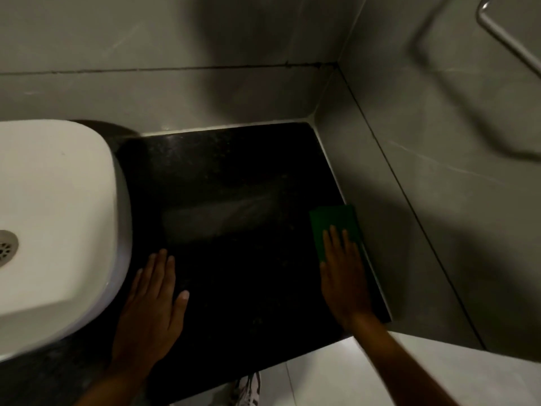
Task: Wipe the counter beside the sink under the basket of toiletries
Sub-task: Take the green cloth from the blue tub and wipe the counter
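Beside the sink [58,206], the right hand [345,276] presses a green cloth [333,222] flat to wipe the black surface [234,177]; the left hand [152,300] lies flat and empty, likely for balance.

Grey tiled wall [175,48] behind, with a dark grout line running across it. A second grey tiled wall [439,171] at the right, meeting the first in a corner. Bent chrome metal rail [509,43] mounted high on the right wall, its shadow cast below. Pale tiled floor [336,376] at the bottom edge. On it, a white patterned shoe [248,389], only partly seen.
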